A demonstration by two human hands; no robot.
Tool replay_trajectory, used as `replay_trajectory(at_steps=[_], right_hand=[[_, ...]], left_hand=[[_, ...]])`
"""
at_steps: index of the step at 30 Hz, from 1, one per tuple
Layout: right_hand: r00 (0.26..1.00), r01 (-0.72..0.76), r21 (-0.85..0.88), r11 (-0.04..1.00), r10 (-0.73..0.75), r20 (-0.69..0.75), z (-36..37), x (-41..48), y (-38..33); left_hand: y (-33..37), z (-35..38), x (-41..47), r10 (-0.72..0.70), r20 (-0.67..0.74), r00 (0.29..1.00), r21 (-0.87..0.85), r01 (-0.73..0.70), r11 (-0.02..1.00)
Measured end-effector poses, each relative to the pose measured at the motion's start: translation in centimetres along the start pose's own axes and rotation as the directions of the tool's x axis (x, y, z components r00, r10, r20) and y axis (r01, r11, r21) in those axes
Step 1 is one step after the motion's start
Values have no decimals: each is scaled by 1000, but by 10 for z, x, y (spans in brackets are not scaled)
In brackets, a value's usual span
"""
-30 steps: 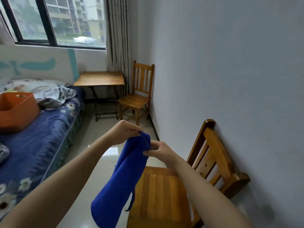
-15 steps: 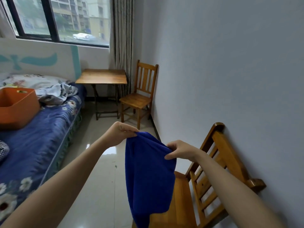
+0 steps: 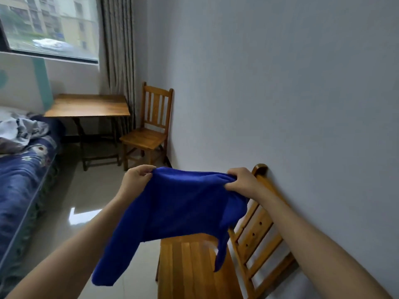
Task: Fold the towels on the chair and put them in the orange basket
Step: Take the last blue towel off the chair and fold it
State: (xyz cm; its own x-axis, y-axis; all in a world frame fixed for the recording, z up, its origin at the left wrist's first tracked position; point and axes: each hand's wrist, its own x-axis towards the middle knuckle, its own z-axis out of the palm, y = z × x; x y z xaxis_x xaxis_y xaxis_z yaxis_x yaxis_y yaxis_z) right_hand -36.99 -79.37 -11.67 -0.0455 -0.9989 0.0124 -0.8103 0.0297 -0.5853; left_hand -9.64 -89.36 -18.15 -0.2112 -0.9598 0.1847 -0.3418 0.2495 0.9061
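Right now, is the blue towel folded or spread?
Spread: the blue towel hangs open, its top edge pinched apart by the left hand and right hand.

In the middle foreground, towel (image 3: pixel 179 203) stretched in the air between left hand (image 3: pixel 136 180) at its upper left edge and right hand (image 3: pixel 239 182) at its upper right edge, hanging in front of and above the seat of the near chair (image 3: pixel 190 266). Near chair against the wall (image 3: pixel 280 83) on the right, back toward it. Farther along the same wall, far chair (image 3: pixel 149 137), just right of the table (image 3: pixel 88 105). Behind table and far chair, curtain (image 3: pixel 118 50), with window (image 3: pixel 49 24) to its left. At the left edge, bed (image 3: pixel 21 173) with rumpled bedding (image 3: pixel 19 130) on it, table beyond its far end. Floor (image 3: pixel 71 201) between bed and chairs
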Motion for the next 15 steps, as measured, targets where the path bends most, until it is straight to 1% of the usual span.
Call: replay_trajectory(at_steps=[2,4,6,7,9,11,13,15], right_hand=[[998,69,-27,997,-69,-3,-3,8,-17],[992,124,-110,986,-119,50,-1,17,-32],[986,145,-167,975,-129,106,5,23,-42],[985,141,-166,976,-123,119,8,24,-44],[985,128,-150,980,-109,131,12,24,-45],[987,101,-121,987,-85,133,10,23,-41],[991,37,-58,998,-29,128,6,19,-34],[992,-63,48,997,57,116,1,13,-21]], left_hand=[[14,13,6,43,137,990,14,-45,999],[34,29,6,109,315,943,-38,-103,994],[53,44,2,104,460,882,-144,-41,989],[57,51,2,95,500,861,-176,-7,984],[57,60,4,97,515,851,-185,0,983],[55,63,6,93,494,865,-199,8,980],[56,65,6,98,443,891,-237,11,971],[58,66,7,121,386,914,-259,-19,966]])
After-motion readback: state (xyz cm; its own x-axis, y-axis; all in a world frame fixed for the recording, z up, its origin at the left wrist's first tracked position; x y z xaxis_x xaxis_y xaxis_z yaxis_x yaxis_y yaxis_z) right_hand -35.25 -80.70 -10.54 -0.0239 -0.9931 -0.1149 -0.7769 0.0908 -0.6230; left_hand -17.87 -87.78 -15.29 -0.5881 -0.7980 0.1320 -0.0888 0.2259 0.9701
